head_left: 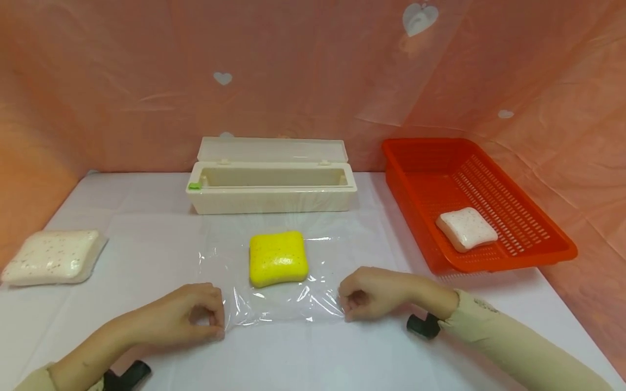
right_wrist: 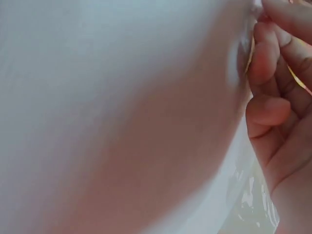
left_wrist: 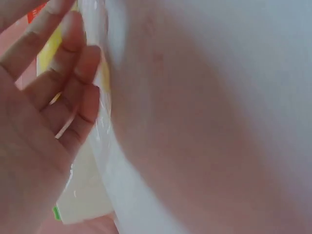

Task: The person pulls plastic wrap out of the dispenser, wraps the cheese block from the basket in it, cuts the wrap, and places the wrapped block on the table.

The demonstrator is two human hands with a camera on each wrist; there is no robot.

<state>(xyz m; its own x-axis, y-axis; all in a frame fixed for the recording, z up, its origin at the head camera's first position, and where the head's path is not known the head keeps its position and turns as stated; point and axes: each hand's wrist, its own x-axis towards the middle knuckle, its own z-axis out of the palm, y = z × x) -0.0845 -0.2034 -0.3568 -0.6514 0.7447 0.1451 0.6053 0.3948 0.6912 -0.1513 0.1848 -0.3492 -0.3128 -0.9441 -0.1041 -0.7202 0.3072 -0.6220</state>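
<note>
Head view: clear film (head_left: pixel 305 307) was pinched by the left hand (head_left: pixel 176 314) and right hand (head_left: pixel 379 293) (a yellow block (head_left: pixel 279 258) was surrounded).

Yellow, cushion-shaped block (head_left: pixel 279 259) and clear film (head_left: pixel 318 304)
The glossy block lies flat; the film spreads around it, shiny and creased along its near side.

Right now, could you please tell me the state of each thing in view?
Dispenser box: lid open
Clear film: spread out, creased
Yellow block: lying flat, unwrapped
Left white block: lying flat
Red basket: upright, lidless
Right white block: inside basket
Left hand: pinching film
Right hand: pinching film
</note>
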